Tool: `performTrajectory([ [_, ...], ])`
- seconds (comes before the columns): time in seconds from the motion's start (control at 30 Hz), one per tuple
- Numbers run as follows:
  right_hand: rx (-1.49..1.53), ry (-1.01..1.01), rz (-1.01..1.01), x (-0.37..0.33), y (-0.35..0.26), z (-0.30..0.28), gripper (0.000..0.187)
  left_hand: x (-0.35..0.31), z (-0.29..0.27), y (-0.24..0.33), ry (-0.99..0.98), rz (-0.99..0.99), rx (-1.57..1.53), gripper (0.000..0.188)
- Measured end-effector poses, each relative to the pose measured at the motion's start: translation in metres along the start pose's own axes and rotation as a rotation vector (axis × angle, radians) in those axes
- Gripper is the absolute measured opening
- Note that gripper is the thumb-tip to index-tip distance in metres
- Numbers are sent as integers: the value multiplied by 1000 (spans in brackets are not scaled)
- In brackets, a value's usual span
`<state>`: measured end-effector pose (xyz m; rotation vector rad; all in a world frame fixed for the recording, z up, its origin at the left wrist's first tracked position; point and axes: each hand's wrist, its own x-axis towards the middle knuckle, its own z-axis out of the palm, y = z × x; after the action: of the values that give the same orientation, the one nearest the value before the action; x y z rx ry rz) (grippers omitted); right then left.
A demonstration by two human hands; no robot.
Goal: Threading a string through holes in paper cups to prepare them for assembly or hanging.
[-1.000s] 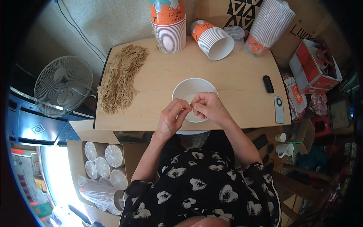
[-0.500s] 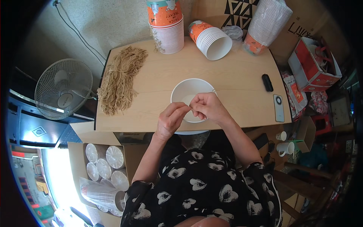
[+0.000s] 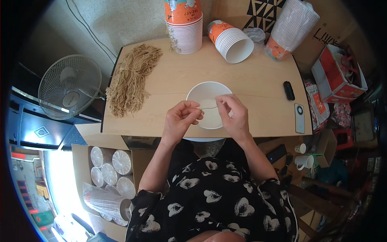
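Observation:
A short, thin piece of string point(image 3: 209, 108) stretches between my two hands, above a white paper bucket point(image 3: 206, 89) that stands mouth up at the table's near edge. With thumb and fingertips my left hand point(image 3: 179, 121) pinches one end, where a small pale bit shows at the tips. The other end runs to the fingers of my right hand point(image 3: 236, 117), which are slightly blurred and curled around it. To the left lies a thick bundle of tan strings point(image 3: 135, 78).
Along the back are a stack of orange-and-white buckets point(image 3: 184, 36), a stack on its side point(image 3: 234, 46) and a plastic-wrapped stack point(image 3: 292, 30). At the right lie a black object point(image 3: 288, 91) and a phone point(image 3: 299, 118). A fan point(image 3: 70, 86) stands left; a carton point(image 3: 137, 165) holds wrapped stacks below.
My hands have drawn apart from close together, the right one moving rightward, so the string between them now shows. The whole view has shifted slightly.

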<state>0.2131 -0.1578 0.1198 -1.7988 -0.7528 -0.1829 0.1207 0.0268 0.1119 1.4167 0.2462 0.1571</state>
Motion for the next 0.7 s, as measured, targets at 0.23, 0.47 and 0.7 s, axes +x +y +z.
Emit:
performTrajectory([
  [0.23, -140, -17, -172, -18, -11, 10, 19, 3, 4, -14, -23, -43, -173, 18],
  [0.47, -190, -6, -285, -17, -4, 16, 16, 4, 6, -18, -39, -1, -145, 15],
  [0.7, -19, -54, -56, -20, -1, 21, 9, 2, 6, -18, -28, -27, -217, 16],
])
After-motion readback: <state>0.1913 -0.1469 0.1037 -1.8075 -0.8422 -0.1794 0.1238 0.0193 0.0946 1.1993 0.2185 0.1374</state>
